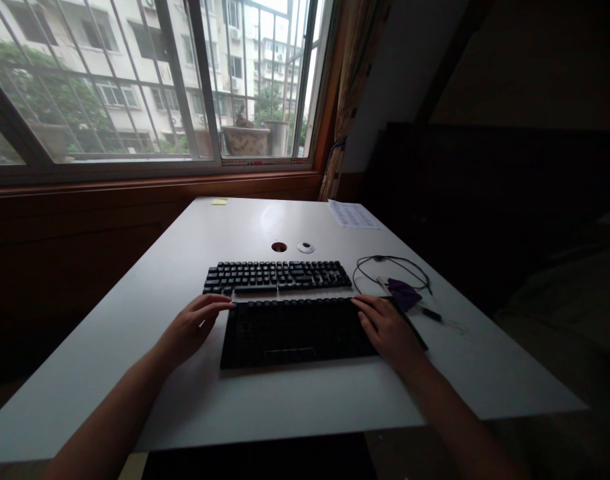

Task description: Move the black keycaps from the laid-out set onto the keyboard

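A black laptop (295, 330) lies flat near the front of the white table (185, 240). My left hand (195, 327) touches its left edge with the fingers stretched toward the far left corner. My right hand (387, 330) rests on its right edge, fingers spread over the corner. Just behind the laptop sits a separate black keyboard (277, 275), apart from both hands.
A looped black cable (389, 267), a purple cloth (403, 293) and a pen (429, 313) lie right of the laptop. A cable hole (279, 247) and a white cap (305, 248) sit mid-table. A printed sheet (353, 215) and a yellow note (219, 201) lie near the window.
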`<action>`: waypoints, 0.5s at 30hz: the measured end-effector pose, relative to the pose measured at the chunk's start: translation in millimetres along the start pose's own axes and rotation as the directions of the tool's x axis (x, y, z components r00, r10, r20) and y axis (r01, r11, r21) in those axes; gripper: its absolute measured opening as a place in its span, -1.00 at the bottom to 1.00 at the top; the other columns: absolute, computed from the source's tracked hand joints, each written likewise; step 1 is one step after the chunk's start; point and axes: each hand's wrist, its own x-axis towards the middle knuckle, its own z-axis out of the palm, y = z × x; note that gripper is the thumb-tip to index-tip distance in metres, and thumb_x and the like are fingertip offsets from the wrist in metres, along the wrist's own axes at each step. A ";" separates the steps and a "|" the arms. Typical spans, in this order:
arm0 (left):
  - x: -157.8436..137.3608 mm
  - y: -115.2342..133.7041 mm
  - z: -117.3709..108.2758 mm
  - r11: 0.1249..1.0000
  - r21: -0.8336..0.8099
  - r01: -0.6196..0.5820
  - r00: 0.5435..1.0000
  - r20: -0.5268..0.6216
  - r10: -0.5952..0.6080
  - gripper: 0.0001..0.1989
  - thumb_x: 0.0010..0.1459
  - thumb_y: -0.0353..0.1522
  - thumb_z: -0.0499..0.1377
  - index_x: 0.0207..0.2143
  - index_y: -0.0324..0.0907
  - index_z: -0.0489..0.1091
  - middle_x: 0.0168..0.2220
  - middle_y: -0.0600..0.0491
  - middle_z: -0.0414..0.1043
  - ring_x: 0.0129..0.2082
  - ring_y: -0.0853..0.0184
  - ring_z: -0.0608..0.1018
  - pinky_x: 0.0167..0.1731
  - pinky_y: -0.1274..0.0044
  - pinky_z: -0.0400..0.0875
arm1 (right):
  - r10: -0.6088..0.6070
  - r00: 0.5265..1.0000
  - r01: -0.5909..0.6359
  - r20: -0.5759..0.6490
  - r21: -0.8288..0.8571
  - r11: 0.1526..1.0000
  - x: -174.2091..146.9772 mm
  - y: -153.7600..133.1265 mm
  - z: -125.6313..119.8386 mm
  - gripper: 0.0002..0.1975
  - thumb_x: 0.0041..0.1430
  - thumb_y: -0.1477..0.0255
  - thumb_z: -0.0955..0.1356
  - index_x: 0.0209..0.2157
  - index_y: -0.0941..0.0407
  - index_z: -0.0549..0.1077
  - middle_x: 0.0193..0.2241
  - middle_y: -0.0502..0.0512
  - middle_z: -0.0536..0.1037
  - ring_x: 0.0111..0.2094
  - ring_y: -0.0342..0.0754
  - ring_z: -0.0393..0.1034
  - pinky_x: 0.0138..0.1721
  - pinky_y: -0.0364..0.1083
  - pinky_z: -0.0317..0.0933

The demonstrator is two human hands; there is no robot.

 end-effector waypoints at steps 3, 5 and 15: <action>1.2 2.6 -6.1 0.998 0.018 -0.067 0.995 0.078 0.065 -0.58 0.38 -0.53 -0.07 0.08 -0.02 0.45 0.10 -0.05 0.47 0.08 0.24 0.48 0.06 0.33 0.44 | 0.013 1.000 -0.013 -0.015 0.022 1.000 -0.8 0.3 -0.2 -0.63 0.38 0.39 0.21 0.15 0.02 0.42 0.09 0.18 0.47 0.09 0.12 0.37 0.17 0.19 0.27; 1.8 3.9 -8.4 0.995 0.037 -0.087 0.991 0.104 0.083 -0.54 0.36 -0.56 -0.08 0.08 -0.01 0.45 0.11 -0.03 0.48 0.07 0.24 0.48 0.05 0.31 0.45 | 0.019 1.000 -0.018 -0.016 0.027 0.999 -1.2 1.4 0.3 -0.64 0.38 0.39 0.21 0.15 0.03 0.42 0.07 0.18 0.47 0.09 0.12 0.36 0.18 0.19 0.26; 1.2 -3.7 -4.5 0.993 0.069 -0.093 0.993 0.080 0.088 -0.54 0.35 -0.55 -0.04 0.04 0.03 0.51 0.08 0.02 0.52 0.08 0.22 0.46 0.05 0.27 0.47 | 0.019 1.000 -0.018 -0.023 0.034 0.999 -0.7 3.3 0.5 -0.64 0.37 0.39 0.22 0.14 0.02 0.43 0.03 0.16 0.49 0.05 0.11 0.38 0.14 0.18 0.27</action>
